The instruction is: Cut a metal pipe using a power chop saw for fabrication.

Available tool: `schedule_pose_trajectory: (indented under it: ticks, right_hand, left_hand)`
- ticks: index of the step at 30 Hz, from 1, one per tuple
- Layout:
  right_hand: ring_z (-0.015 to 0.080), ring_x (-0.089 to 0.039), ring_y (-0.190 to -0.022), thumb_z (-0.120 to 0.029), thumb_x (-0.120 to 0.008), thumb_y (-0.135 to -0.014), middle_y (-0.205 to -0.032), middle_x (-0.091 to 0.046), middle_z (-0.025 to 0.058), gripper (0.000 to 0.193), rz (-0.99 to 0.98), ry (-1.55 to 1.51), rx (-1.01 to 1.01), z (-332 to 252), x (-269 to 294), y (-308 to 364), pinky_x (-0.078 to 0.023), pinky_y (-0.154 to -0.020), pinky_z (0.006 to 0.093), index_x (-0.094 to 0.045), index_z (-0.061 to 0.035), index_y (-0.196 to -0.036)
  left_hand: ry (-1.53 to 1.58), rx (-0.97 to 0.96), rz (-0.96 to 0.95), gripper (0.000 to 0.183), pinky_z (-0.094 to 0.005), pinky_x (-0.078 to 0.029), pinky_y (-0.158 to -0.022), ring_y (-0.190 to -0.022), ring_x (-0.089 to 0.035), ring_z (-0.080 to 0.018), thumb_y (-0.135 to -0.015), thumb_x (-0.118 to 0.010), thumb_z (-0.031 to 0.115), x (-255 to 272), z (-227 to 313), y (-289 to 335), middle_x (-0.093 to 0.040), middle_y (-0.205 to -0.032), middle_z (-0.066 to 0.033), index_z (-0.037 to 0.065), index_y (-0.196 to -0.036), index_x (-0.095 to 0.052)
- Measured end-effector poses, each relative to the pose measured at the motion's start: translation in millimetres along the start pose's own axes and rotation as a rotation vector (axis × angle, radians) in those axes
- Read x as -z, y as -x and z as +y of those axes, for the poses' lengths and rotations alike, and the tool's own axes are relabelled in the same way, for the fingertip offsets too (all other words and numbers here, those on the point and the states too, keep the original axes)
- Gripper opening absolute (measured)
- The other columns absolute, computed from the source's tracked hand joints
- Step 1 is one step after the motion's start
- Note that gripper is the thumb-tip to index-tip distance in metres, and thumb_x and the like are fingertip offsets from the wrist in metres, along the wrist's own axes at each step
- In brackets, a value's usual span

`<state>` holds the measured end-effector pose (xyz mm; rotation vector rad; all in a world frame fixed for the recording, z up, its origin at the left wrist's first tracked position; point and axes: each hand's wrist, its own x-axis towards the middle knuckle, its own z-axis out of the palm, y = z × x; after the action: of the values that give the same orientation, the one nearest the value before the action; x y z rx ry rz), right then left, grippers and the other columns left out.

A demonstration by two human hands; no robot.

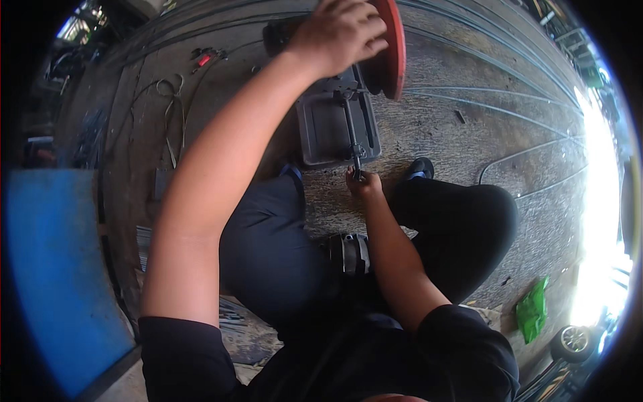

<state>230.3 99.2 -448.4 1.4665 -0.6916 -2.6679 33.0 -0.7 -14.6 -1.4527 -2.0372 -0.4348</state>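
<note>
A chop saw stands in front of me, with a dark rectangular base (318, 134) and a large round red guard (394, 50) at its far end. My left hand (345, 33) reaches over the saw beside the guard, its fingers curled; what lies under the palm is hidden. A dark clamp screw (352, 127) runs along the base toward me. Closed around the handle at its near end is my right hand (365, 184), between my knees.
Long thin metal rods (495, 94) lie across the wooden floor beyond and right of the saw. A looped cord (171, 100) and a small red item (204, 60) lie left. A blue panel (60, 268) stands far left, a green packet (532, 311) at right.
</note>
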Motion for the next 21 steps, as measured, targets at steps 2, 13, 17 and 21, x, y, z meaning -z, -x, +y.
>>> schedule_pose_trajectory:
  ticks: [2,13,17,21]
  right_hand:
    - [0.0252,-0.054,-0.097,-0.007,-0.044,-0.092,-0.108,-0.051,0.0171,0.024,0.078,0.147,0.139,3.5,-0.2,-2.0,-0.050,-0.076,0.0390,-0.046,0.0002,-0.114]
    - [0.0163,-0.054,-0.063,-0.016,-0.065,-0.088,-0.079,-0.058,0.0064,0.019,0.079,1.089,0.770,48.4,-12.2,39.8,-0.047,-0.058,0.0315,-0.057,-0.0004,-0.096]
    - [0.0162,-0.056,-0.068,-0.014,-0.067,-0.086,-0.081,-0.060,0.0099,0.021,0.171,1.360,0.940,64.8,-0.6,31.0,-0.048,-0.058,0.0333,-0.055,0.0018,-0.094]
    - [0.0188,-0.057,-0.072,-0.014,-0.067,-0.085,-0.079,-0.059,0.0122,0.023,0.060,1.255,1.003,64.2,7.4,18.5,-0.047,-0.067,0.0374,-0.052,0.0032,-0.091]
  left_hand:
    - [0.082,0.088,0.127,0.014,-0.0462,-0.041,-0.092,-0.110,-0.051,-0.0354,-0.076,-0.066,0.013,3.9,-5.3,-12.6,-0.058,-0.103,-0.0163,0.004,-0.084,-0.059]
    - [0.254,0.579,0.363,0.023,-0.0404,-0.044,-0.090,-0.105,-0.053,-0.0362,-0.067,-0.058,-0.005,-27.2,-13.8,-21.5,-0.052,-0.114,-0.0236,-0.002,-0.090,-0.057]
    - [0.184,0.494,0.305,0.023,-0.0368,-0.046,-0.081,-0.092,-0.056,-0.0298,-0.066,-0.058,-0.005,-16.5,-33.0,-8.8,-0.054,-0.108,-0.0203,-0.003,-0.089,-0.057]
    - [0.304,0.552,0.196,0.024,-0.0324,-0.046,-0.071,-0.076,-0.054,-0.0225,-0.070,-0.060,-0.002,-7.7,-25.5,-20.8,-0.054,-0.108,-0.0163,-0.002,-0.094,-0.056]
